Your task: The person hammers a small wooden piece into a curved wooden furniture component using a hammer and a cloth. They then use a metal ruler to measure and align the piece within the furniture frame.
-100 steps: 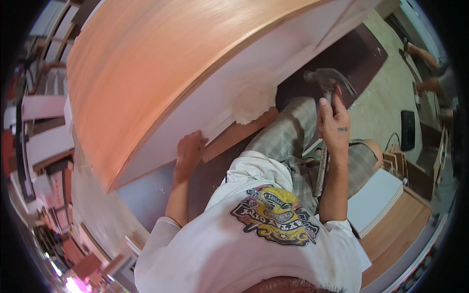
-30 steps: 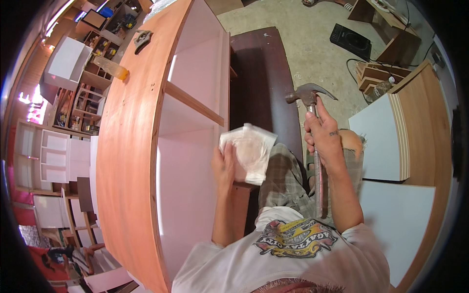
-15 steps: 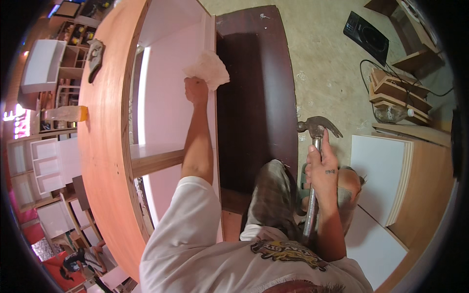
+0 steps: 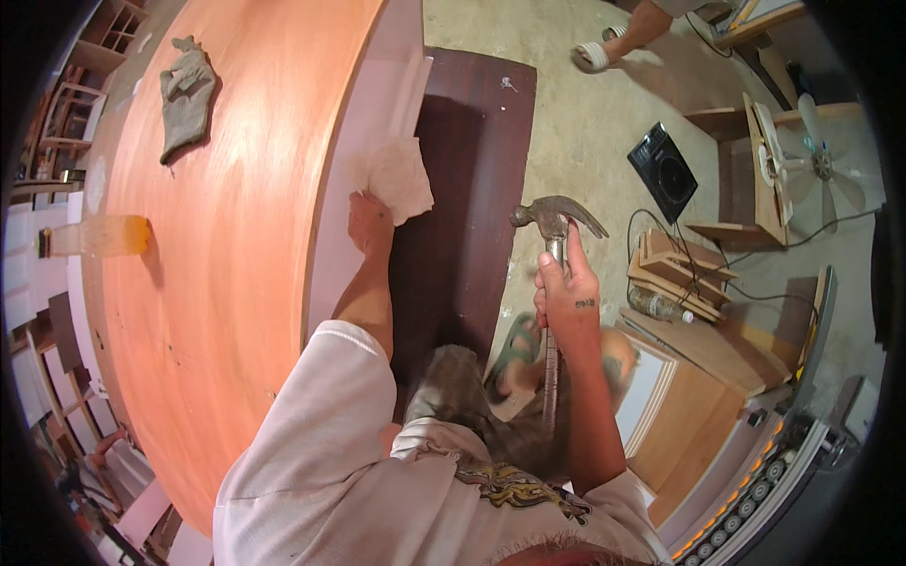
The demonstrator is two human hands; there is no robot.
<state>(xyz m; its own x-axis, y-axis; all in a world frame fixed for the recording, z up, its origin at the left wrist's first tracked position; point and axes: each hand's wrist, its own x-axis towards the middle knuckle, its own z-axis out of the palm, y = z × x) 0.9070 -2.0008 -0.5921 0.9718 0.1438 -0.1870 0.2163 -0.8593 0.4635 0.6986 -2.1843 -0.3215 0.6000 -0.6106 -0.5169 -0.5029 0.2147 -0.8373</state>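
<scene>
My left hand (image 4: 370, 224) is closed on a pale, thin sheet (image 4: 406, 184), and I cannot tell whether it is cloth or paper. The sheet is by the pinkish-white inner side (image 4: 385, 80) of a large wooden cabinet (image 4: 226, 226). In my right hand (image 4: 573, 300) is a claw hammer (image 4: 547, 215), gripped by its metal shaft and held head-up, with one finger stretched along the neck. A dark brown board (image 4: 472, 170) lies below, between my two hands.
A grey glove (image 4: 187, 99) and a bottle of yellowish liquid (image 4: 104, 236) rest on the cabinet. To the right are a black cooktop (image 4: 663, 172) with a cable, wood pieces (image 4: 675, 269), a clear bottle (image 4: 659, 304) and a fan (image 4: 821, 165). Someone's sandalled foot (image 4: 593, 57) stands at the far side.
My view has shifted, showing more of the cabinet's outer panel and the floor at right. The sheet now looks flatter. Another person's feet have come into view. Both hands keep their holds.
</scene>
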